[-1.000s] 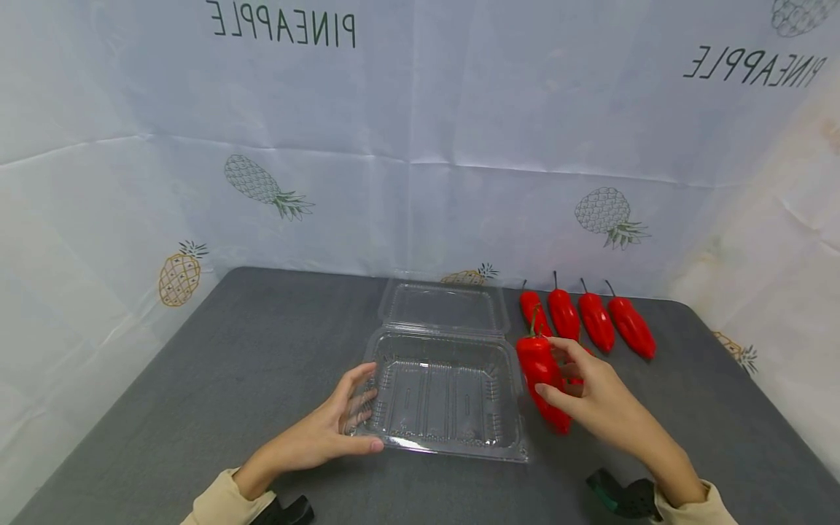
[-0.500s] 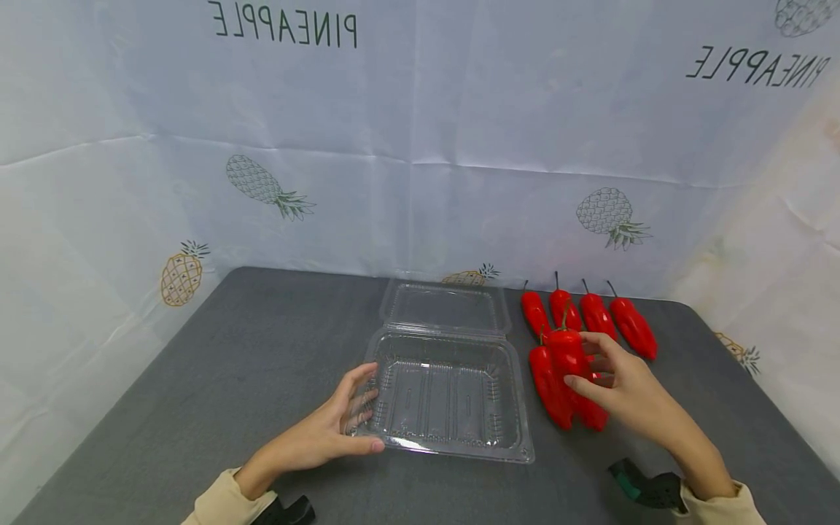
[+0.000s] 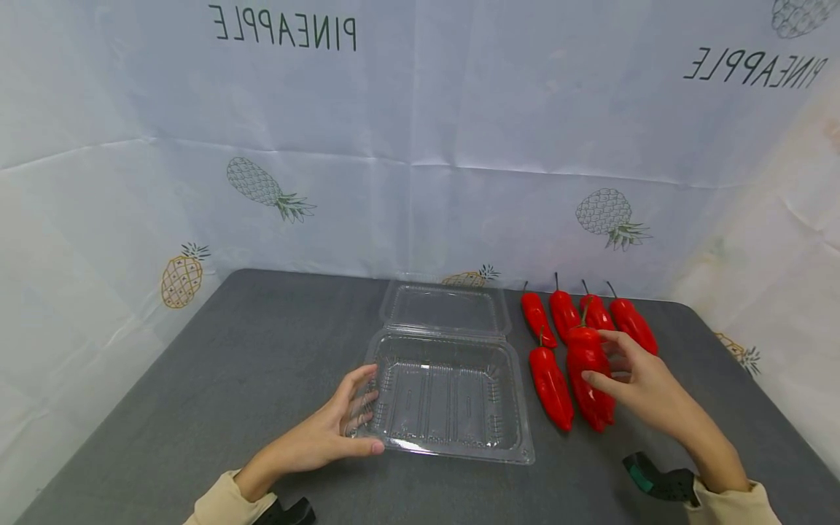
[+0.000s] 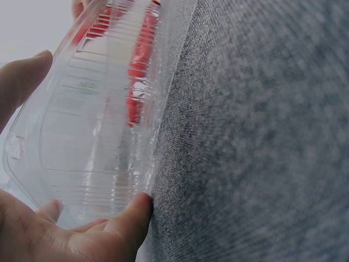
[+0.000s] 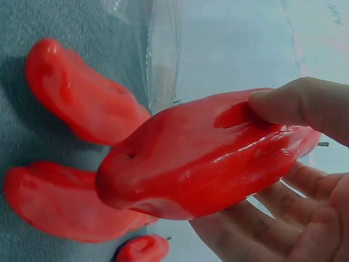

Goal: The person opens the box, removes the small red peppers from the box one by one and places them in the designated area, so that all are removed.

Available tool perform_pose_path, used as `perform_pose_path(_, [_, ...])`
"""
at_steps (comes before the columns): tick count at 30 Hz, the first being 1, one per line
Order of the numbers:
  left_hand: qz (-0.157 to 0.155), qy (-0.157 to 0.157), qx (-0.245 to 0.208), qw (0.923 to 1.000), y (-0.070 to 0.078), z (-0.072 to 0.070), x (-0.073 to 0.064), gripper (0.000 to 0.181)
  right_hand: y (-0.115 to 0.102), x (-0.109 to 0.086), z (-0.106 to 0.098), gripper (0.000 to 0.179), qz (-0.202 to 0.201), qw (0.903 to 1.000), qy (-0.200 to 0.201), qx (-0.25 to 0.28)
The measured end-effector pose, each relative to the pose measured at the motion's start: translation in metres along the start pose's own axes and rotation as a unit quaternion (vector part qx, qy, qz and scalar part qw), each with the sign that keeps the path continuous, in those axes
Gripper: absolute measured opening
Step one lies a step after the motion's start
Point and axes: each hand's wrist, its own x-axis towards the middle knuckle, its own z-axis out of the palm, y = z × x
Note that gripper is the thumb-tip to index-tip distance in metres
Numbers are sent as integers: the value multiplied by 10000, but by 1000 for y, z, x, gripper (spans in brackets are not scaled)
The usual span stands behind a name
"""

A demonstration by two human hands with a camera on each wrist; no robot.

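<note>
A clear plastic clamshell box (image 3: 446,453) stands with its lid (image 3: 446,306) folded back. My left hand (image 3: 335,423) holds it by the front left corner, thumb at the front rim and fingers along the left wall. My right hand (image 3: 646,386) grips a red pepper (image 3: 584,357) round its side, stem pointing away. In the right wrist view that pepper (image 5: 202,164) is between thumb and fingers, above two others. One red pepper (image 3: 551,386) lies just left of it, and another lies partly hidden beneath it.
Several red peppers (image 3: 631,324) with stems lie in a back row at the table's far right. The dark grey table (image 3: 295,343) meets a white cloth (image 3: 420,109) printed with pineapples at the back and sides.
My right hand has moved to the right with the held pepper, away from the box, uncovering the pepper lying beside it. The left hand and the box have hardly moved.
</note>
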Motion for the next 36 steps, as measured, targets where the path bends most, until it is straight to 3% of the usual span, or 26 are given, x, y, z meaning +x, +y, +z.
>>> perform_pose_path(11, [-34,-5,17,10000,1,0,0,100,20,1,-9,74,172,9998,-33,-93])
perform_pose_path(36, [-39,1,15,10000,1,0,0,100,67,9,-21,76,820,9939,-577,-450])
